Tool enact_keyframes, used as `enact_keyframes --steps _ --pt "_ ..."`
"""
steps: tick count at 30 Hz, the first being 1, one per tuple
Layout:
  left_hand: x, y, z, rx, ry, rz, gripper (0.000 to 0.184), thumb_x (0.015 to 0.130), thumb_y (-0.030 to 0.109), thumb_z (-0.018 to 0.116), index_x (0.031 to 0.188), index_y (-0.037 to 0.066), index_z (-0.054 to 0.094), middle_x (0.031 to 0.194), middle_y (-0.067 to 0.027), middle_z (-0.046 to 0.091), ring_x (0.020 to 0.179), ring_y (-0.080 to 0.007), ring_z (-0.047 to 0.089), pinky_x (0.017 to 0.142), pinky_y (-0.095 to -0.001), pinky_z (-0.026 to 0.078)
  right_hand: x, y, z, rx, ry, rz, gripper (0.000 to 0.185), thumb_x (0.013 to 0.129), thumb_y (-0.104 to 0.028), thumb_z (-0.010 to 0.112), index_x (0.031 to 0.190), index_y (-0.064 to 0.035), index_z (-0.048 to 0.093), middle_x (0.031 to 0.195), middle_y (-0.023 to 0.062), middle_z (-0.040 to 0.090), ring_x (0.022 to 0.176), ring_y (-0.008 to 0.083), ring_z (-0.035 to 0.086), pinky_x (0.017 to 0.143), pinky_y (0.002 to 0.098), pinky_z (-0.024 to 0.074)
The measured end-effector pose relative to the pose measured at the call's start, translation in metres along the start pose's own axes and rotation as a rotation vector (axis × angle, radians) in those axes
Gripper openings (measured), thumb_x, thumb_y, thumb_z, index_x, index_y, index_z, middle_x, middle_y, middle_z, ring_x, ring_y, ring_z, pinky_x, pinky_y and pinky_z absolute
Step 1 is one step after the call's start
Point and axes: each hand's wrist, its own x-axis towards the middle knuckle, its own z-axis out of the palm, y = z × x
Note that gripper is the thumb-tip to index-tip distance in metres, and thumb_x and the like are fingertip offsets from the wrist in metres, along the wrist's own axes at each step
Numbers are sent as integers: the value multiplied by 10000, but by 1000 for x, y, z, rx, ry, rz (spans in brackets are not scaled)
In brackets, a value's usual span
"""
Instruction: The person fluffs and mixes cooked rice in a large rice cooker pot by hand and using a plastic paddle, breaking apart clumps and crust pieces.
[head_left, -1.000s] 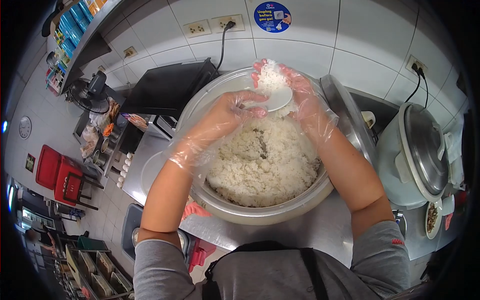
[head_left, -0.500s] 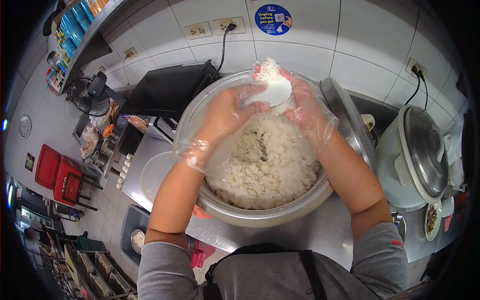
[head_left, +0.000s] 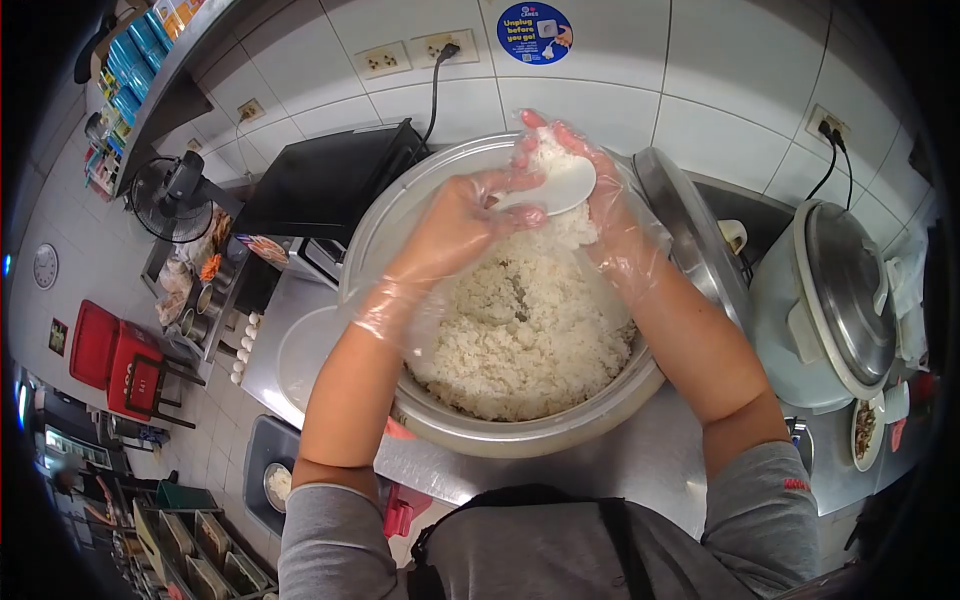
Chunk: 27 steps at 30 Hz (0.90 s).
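Observation:
My left hand, in a clear plastic glove, grips a white rice paddle with a rounded blade, held above the pot. My right hand, gloved the same way, curls around a clump of cooked rice at the paddle's far side. Its fingertips come over the top of the clump. Below both hands, a large round metal pot holds a big mass of white rice with a hollow near its middle. Part of the paddle is hidden by my fingers.
A metal lid leans at the pot's right. Beyond it stands a lidded rice cooker. A black appliance is at the left. A grey bin with a bowl sits below the steel counter. A person is far left.
The right fingers have closed further over the rice clump, which was more exposed on top before. The paddle and both hands have shifted slightly right in view.

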Motion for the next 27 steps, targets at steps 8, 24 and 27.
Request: enact_keyframes --steps 8,24,27 --pt "3 -7 7 89 148 18 476 785 190 798 1187 -14 646 1227 -165 645 1068 -192 625 930 -308 461 -5 5 -6 -71 136 -39 325 999 -310 463 1210 -66 502 1048 85 581 1025 263 582 874 393 515" --pt "8 -23 2 -295 189 -244 410 893 345 698 1159 40 629 665 29 526 535 -40 418 463 -211 322 -4 13 -43 -258 151 89 496 822 -41 519 1295 97 452 1190 202 577 1085 298 596 990 400 483" --pt "-3 -14 -14 -585 111 -437 385 902 329 689 1148 50 588 673 19 487 560 -67 427 475 -226 359 8 17 -51 -309 277 60 528 813 -13 499 1326 88 428 1239 193 551 1169 298 547 1030 368 454"
